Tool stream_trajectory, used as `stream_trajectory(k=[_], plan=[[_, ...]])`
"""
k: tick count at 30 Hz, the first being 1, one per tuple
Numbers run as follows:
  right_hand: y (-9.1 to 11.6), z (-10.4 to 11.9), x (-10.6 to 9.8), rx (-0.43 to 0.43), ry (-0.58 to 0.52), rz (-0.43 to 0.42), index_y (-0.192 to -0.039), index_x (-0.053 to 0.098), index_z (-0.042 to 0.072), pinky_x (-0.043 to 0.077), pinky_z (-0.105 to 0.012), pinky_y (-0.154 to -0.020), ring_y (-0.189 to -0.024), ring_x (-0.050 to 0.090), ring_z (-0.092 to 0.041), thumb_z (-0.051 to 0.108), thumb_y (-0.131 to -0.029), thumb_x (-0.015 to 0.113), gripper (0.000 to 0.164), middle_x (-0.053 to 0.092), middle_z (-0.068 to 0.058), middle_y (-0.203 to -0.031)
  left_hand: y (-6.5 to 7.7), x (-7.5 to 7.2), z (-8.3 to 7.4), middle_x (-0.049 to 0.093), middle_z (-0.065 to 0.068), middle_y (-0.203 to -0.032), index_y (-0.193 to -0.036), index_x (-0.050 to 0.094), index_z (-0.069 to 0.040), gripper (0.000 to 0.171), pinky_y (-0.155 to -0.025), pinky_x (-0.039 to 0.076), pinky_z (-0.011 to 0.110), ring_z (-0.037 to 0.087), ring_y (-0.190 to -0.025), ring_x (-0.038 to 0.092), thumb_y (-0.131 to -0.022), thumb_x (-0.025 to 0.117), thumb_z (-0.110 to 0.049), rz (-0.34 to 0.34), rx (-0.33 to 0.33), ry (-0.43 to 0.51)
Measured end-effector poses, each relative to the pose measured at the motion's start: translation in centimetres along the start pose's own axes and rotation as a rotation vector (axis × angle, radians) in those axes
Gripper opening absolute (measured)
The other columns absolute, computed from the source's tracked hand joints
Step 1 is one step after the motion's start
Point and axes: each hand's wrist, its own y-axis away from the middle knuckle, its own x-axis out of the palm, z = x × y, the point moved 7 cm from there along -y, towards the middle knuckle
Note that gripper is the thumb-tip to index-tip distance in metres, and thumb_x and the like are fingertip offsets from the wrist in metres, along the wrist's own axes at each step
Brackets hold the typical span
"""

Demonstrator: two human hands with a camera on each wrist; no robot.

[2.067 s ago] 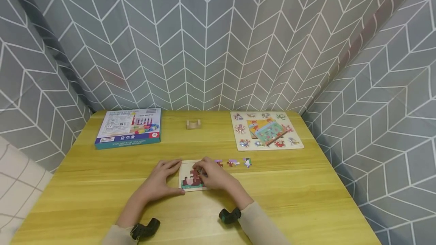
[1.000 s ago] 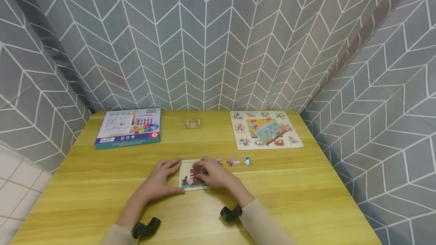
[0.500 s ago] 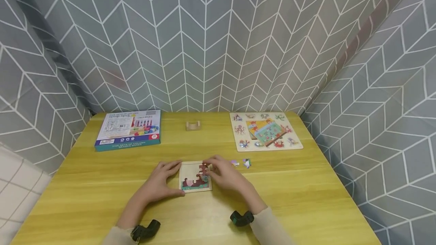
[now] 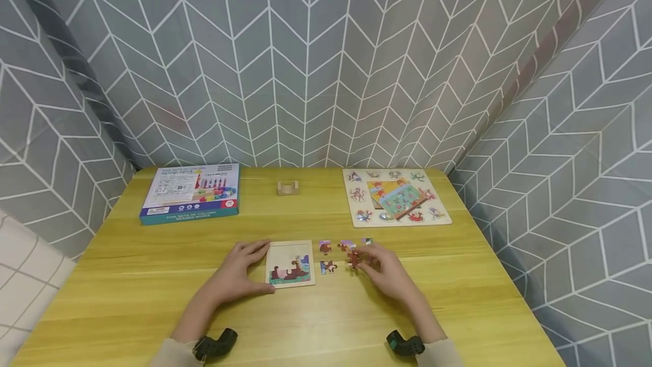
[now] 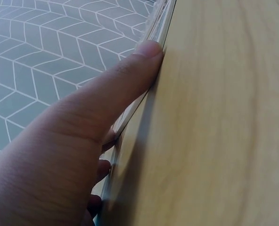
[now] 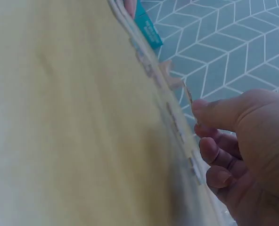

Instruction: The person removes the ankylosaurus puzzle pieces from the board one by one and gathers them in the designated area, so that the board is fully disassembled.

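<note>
A small wooden puzzle tray (image 4: 286,247) lies flat in the head view, with several joined pieces (image 4: 291,271) along its bottom and lower right. My left hand (image 4: 238,269) rests at the tray's left side, its fingers and thumb extended to the two left corners. In the left wrist view, the thumb (image 5: 106,94) lies against the tray's near edge. Right of the tray, my right hand (image 4: 386,271) pinches a brown jigsaw piece (image 4: 352,259) between thumb and fingertips. The right wrist view shows that piece (image 6: 188,92) edge-on, held above the table.
Loose jigsaw pieces (image 4: 328,267) lie between the tray and my right hand, with more in a row behind. A boxed bead set (image 4: 191,194) stands back left, a small wooden block (image 4: 287,188) back centre. Picture cards (image 4: 402,197) lie on an animal puzzle board (image 4: 359,208) back right.
My right hand has moved right from over the tray, carrying the brown jigsaw piece. Loose pieces it covered are now visible. The left hand and tray have stayed in place.
</note>
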Motion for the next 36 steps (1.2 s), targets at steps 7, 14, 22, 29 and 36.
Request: stream_trajectory(k=[7,14,22,29,36], plan=[[0.2,-0.5,0.6,-0.065,0.0,0.009,-0.126,0.076,0.008,0.057,-0.029,-0.087,-0.099,0.068,-0.015,0.006,-0.096,0.077,0.03,0.074,-0.005,-0.123,0.1,0.0,0.0,0.048,0.01,-0.164,-0.159,0.05,-0.007,0.111,-0.11,0.042,0.063,0.034,-0.135,0.044,-0.073,0.091,-0.064,0.0,-0.001,-0.005],[-0.1,-1.0,1.2,-0.083,0.03,0.021,-0.125,0.077,0.009,0.055,-0.026,-0.079,-0.088,0.06,-0.006,0.006,-0.095,0.078,0.03,0.073,-0.002,-0.121,0.1,-0.1,-0.3,0.05,0.009,-0.162,-0.158,0.051,-0.007,0.11,-0.107,0.043,0.062,0.032,-0.131,0.045,-0.073,0.092,-0.062,-0.015,0.011,-0.005],[-0.1,-1.1,1.3,-0.109,0.059,0.015,-0.123,0.078,0.007,0.052,-0.026,-0.077,-0.087,0.056,-0.005,0.004,-0.096,0.077,0.028,0.071,-0.003,-0.122,0.0,-0.1,-0.3,0.05,0.008,-0.162,-0.158,0.052,-0.007,0.109,-0.108,0.043,0.061,0.03,-0.13,0.046,-0.073,0.092,-0.062,-0.013,0.014,-0.015],[-0.1,-1.0,1.3,-0.106,0.045,0.016,-0.123,0.078,0.008,0.052,-0.026,-0.078,-0.088,0.056,-0.006,0.006,-0.096,0.078,0.028,0.071,-0.003,-0.123,0.0,0.0,-0.2,0.049,0.007,-0.163,-0.158,0.051,-0.008,0.109,-0.108,0.043,0.061,0.031,-0.132,0.045,-0.073,0.091,-0.064,-0.006,0.014,-0.013],[-1.1,-0.4,0.8,-0.033,0.027,0.018,-0.126,0.076,0.01,0.052,-0.027,-0.078,-0.089,0.058,-0.01,0.014,-0.096,0.08,0.031,0.068,-0.001,-0.12,0.0,0.0,-0.1,0.047,0.006,-0.164,-0.159,0.05,-0.009,0.11,-0.109,0.043,0.062,0.031,-0.134,0.044,-0.074,0.09,-0.066,0.005,0.01,-0.004]])
